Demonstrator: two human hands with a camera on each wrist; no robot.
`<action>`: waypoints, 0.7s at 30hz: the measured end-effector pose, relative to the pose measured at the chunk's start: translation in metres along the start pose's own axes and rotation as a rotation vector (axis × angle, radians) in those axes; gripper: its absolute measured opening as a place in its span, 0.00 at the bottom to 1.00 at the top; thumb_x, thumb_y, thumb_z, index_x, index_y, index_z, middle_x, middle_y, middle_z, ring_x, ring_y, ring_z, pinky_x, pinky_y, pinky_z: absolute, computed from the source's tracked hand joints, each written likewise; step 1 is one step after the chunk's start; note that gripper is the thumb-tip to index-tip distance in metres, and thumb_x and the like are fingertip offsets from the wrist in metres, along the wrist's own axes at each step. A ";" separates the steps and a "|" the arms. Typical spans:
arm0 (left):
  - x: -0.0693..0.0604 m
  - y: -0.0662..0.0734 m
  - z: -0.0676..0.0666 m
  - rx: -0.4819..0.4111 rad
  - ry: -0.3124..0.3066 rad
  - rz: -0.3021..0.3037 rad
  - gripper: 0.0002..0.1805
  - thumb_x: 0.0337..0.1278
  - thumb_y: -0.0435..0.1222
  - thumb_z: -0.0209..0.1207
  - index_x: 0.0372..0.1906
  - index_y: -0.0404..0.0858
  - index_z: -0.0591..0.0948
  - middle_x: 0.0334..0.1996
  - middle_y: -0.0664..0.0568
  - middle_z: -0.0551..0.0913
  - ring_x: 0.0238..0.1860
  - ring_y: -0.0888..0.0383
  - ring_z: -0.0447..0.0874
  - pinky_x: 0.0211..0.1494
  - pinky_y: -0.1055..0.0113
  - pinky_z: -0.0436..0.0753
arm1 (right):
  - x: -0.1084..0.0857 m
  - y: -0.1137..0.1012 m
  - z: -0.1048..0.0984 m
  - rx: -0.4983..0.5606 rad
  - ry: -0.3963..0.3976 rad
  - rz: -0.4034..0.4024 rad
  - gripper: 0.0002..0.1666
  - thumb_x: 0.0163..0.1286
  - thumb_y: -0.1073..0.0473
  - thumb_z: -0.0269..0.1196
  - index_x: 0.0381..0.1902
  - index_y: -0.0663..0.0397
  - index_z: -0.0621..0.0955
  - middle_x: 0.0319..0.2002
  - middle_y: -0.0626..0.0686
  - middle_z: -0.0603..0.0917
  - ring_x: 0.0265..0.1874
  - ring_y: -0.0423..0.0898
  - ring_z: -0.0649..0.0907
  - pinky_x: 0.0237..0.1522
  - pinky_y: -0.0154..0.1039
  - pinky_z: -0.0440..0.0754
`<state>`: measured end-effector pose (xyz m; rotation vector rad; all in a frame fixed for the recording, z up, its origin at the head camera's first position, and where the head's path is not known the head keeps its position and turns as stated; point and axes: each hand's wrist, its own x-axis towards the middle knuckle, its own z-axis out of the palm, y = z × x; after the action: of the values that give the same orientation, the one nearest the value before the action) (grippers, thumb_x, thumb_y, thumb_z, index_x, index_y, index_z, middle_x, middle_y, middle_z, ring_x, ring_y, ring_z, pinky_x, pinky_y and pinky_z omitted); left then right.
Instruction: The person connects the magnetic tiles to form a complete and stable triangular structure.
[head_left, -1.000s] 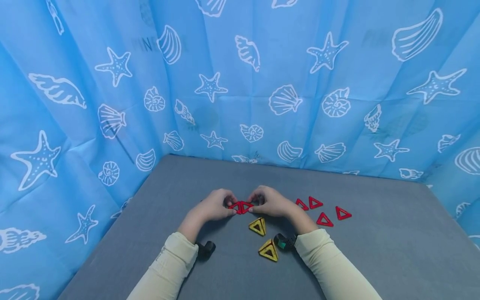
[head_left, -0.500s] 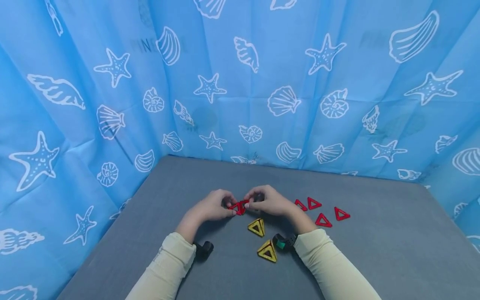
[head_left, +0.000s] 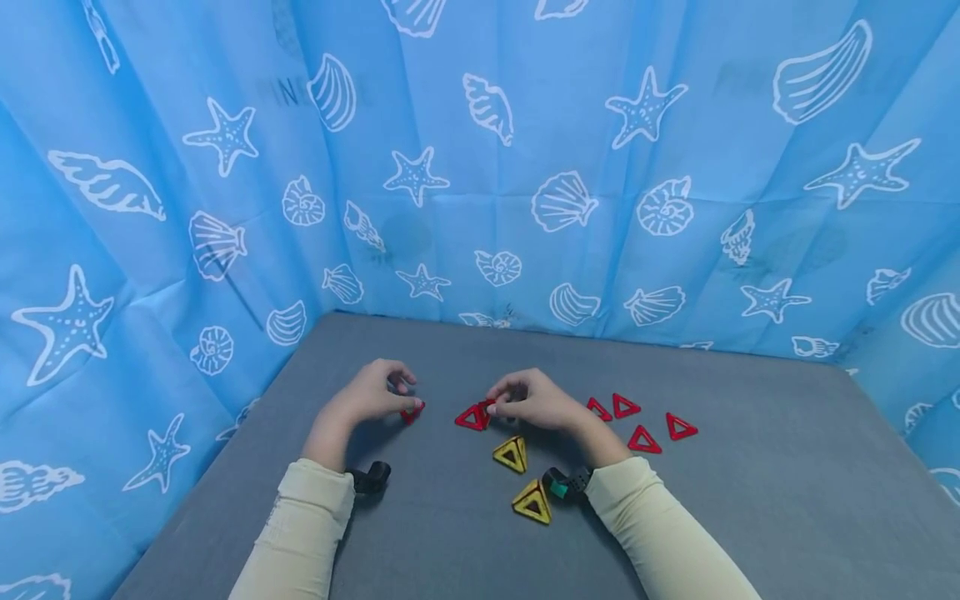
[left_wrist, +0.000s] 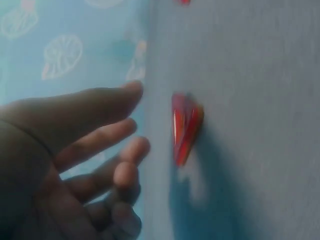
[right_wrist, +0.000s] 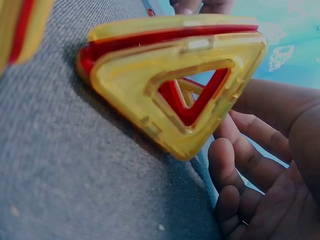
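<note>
Nearest, on the grey counter [head_left: 450, 550], lies the lower yellow piece [head_left: 531, 514]; the right wrist view shows a near yellow piece to be a hollow-centred triangle with red behind the yellow. The upper yellow piece [head_left: 508, 464] lies just beyond. Both are judged light, stiff, smooth plastic, possibly slippery; best held by opposite edges.

The right hand [head_left: 536, 402] appears to pinch a gripped red triangle [head_left: 485, 413] between thumb and forefinger. That piece overlaps or adjoins the middle red triangle [head_left: 469, 426] in view; contact cannot be confirmed. The left hand [head_left: 367, 393] has its fingers apart; the left wrist view shows a gap between them and the left red piece [left_wrist: 187, 130], which appears tilted upon the counter. The red pieces are judged light and rigid, suited to a pinch along one side bar.

Farther right lie four red triangles [head_left: 627, 413]. No brand or label is legible on any piece.

Farthest, the blue curtain [head_left: 450, 83] bears faint lettering, upper left, partly readable as "IN".
</note>
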<state>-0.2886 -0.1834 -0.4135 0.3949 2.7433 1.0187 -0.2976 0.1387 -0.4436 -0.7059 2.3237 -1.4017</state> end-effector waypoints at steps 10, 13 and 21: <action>-0.008 -0.011 -0.009 0.023 -0.091 -0.148 0.21 0.52 0.40 0.78 0.48 0.36 0.86 0.37 0.48 0.80 0.37 0.54 0.77 0.39 0.63 0.76 | 0.000 -0.001 0.001 0.008 0.003 0.003 0.15 0.75 0.61 0.68 0.54 0.63 0.86 0.37 0.52 0.85 0.31 0.42 0.77 0.34 0.34 0.77; -0.005 -0.010 -0.003 0.031 -0.075 -0.142 0.20 0.51 0.39 0.79 0.46 0.36 0.86 0.38 0.48 0.80 0.38 0.54 0.77 0.40 0.63 0.77 | 0.000 0.000 0.002 0.005 0.002 0.006 0.15 0.75 0.61 0.69 0.54 0.63 0.86 0.36 0.51 0.85 0.30 0.42 0.77 0.33 0.34 0.76; 0.002 -0.005 0.007 -0.020 0.001 -0.084 0.17 0.52 0.35 0.78 0.41 0.37 0.81 0.32 0.48 0.82 0.33 0.54 0.78 0.36 0.62 0.77 | 0.001 0.001 0.002 0.020 0.003 0.015 0.14 0.74 0.61 0.69 0.53 0.63 0.87 0.37 0.53 0.86 0.32 0.43 0.78 0.36 0.35 0.76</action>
<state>-0.2890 -0.1819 -0.4225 0.2739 2.7227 1.0248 -0.2975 0.1368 -0.4454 -0.6794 2.3098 -1.4183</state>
